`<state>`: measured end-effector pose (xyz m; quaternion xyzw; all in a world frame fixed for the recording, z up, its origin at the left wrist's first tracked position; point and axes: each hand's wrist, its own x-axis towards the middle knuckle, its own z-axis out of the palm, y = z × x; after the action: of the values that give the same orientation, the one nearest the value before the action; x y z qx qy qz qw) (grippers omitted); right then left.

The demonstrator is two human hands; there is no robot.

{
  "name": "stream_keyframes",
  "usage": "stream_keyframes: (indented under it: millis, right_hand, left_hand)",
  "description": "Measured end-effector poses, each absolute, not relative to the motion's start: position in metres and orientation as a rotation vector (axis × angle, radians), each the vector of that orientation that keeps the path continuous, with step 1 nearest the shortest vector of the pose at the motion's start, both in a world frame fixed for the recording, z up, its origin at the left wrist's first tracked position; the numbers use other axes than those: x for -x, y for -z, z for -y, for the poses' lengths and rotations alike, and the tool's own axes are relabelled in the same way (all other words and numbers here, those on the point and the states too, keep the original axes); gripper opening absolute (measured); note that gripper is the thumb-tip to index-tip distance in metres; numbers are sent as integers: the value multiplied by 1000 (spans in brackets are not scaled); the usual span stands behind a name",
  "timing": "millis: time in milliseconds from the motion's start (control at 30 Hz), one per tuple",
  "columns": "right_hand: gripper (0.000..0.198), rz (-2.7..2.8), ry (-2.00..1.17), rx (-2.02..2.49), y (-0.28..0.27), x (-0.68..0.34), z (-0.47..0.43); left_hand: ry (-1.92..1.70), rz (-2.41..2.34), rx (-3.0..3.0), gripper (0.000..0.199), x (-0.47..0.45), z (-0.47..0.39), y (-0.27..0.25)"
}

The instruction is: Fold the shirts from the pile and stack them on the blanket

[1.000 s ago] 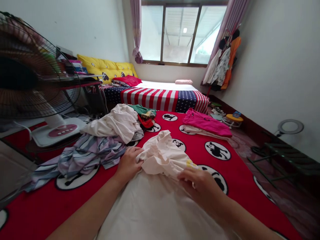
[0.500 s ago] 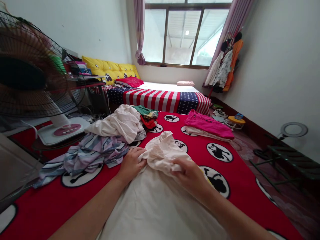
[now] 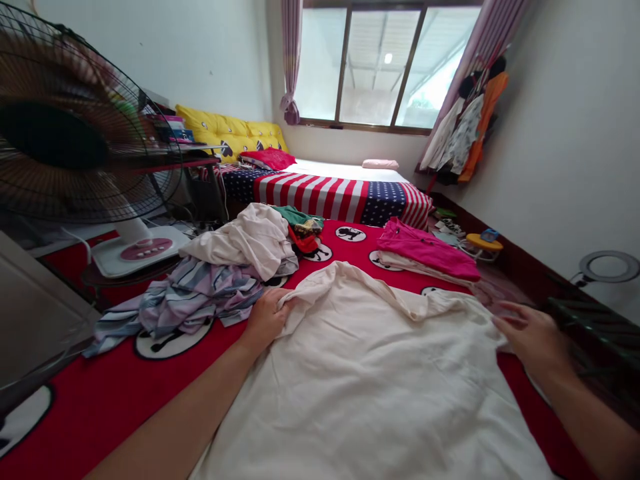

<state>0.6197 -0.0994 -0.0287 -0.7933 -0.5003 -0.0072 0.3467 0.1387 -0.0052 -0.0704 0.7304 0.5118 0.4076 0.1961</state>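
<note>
1. Cream-white, soft fabric garment (image 3: 370,373): near centre, spread over the bedding, wrinkled, running off the near edge of view. Far edge is rolled and uneven, dipping mid-right.
2. Left hand (image 3: 267,317): narrow grip, thumb and fingers pinching the garment's far-left edge.
3. Right hand (image 3: 537,337): at the garment's far-right corner, fingers bent, thumb close to the cloth. Blurred; cannot tell if it grips.
4. Red sheet with white ovals and black figures (image 3: 120,393): under the garment, showing on both sides.
5. Left of the garment, loose pile: grey-lavender striped cloth (image 3: 185,300) nearest, crumpled off-white cloth (image 3: 245,237) partly on top, dark green cloth (image 3: 290,215) and bright red cloth (image 3: 305,241) at the far right of the pile.
6. Far right on the sheet: folded hot-pink garment (image 3: 425,250) lying on folded cream cloth (image 3: 415,265).
7. Far left: large wire-caged fan (image 3: 55,133), blades blurred, white base.
8. Far: bed with stars-and-stripes cover (image 3: 320,193), yellow padded cushion (image 3: 233,133) at its left end, red pillow (image 3: 267,159) just beside.
9. Right side: round yellow-topped stool (image 3: 484,243), grey ring-shaped lamp (image 3: 609,267) nearer.
</note>
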Motion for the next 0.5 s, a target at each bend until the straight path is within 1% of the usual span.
stream_keyframes:
  millis: [67,133,200,233,333,400,500]
  right_hand:
    - [29,1436,-17,1986,32,-593,86]
    - [46,1684,-212,1968,33,-566,74]
    - [56,1895,-347,2017,33,-545,64]
    - [54,1948,-359,2052,33,-538,61]
    - [36,1916,-291,2090,38,-527,55]
    - [30,1849,-242,2098,44,-526,53]
    - [25,1767,-181,2084,51,-527,54]
  left_hand:
    - [-1153,-1466,-1880,42,-137,4,68]
    - [-1139,-1466,-1726,50,-133,3,61]
    - [-1072,-1398,-1608,59,-127,1,48]
    - [-1003,-1342,-1547,64,-124,-1,39]
    - [-730,-1180,-1352,77,-120,-13,14]
    - [-612,-1173,-1277,83,-124,-26,5]
    - [-590,-1302,-1355,80,-142,-46,8]
